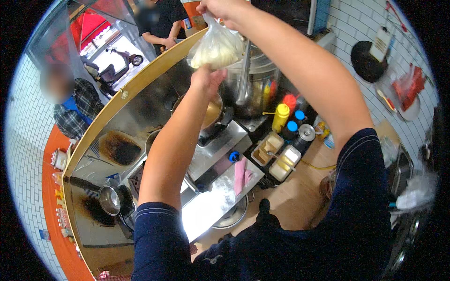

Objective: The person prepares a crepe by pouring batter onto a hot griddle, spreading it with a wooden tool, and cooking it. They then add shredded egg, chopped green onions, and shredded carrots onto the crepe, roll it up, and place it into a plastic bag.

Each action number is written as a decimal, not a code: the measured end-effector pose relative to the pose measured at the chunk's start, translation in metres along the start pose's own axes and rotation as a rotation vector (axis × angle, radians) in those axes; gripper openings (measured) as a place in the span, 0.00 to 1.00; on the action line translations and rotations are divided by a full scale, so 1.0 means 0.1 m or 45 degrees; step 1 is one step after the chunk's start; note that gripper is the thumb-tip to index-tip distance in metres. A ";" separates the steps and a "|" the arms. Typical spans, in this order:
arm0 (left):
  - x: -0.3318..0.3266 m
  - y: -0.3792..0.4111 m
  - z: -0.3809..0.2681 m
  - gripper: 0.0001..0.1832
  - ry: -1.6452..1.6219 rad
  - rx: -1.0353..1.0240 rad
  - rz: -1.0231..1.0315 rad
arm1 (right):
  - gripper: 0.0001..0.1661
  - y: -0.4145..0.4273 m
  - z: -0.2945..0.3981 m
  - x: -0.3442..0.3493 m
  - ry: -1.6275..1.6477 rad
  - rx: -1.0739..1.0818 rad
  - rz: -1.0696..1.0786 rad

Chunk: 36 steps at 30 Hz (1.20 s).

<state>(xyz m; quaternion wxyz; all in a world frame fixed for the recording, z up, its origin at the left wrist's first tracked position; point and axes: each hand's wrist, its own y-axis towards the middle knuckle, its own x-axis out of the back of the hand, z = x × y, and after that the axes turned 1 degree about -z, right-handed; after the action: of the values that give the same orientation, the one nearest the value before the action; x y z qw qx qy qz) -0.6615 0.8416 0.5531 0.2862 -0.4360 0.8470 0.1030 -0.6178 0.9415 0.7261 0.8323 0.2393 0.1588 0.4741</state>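
A clear plastic bag (217, 47) with pale, whitish contents hangs high above the stove. My right hand (225, 10) grips its gathered top. Below it, my left hand (209, 79) is raised to the bag's underside with the palm turned up; whether the fingers press on the bag is unclear. Under my left forearm a pan with brownish liquid (212, 111) sits on a burner, partly hidden by the arm. Just right of the bag stands a large steel stockpot (258, 82), with a metal handle or tube in front of it.
A yellow squeeze bottle (281, 117), a red one (289, 101) and blue-capped bottles (292, 126) stand right of the burner, near two seasoning containers (284, 162). A pink cloth (242, 175) lies on the steel counter. A small saucepan (110, 200) is at left. Two people are beyond the curved partition (140, 79).
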 end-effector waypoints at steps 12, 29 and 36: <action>-0.03 1.02 0.29 0.22 0.192 0.039 -0.322 | 0.09 0.77 -1.22 0.33 -0.643 -0.080 0.040; -0.24 -3.17 0.28 0.07 0.842 -0.353 1.262 | 0.04 -5.09 -0.28 0.52 -0.905 -0.167 -0.511; 0.65 -4.89 1.00 0.09 1.162 0.308 2.387 | 0.05 -8.80 0.37 -1.31 -1.095 -0.961 -1.058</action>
<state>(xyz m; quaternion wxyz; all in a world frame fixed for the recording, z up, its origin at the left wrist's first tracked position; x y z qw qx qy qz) -0.2613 0.5470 0.4710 -0.2131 0.4285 0.8777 0.0239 -0.0373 0.4353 0.2793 0.9595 0.0200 -0.2810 0.0034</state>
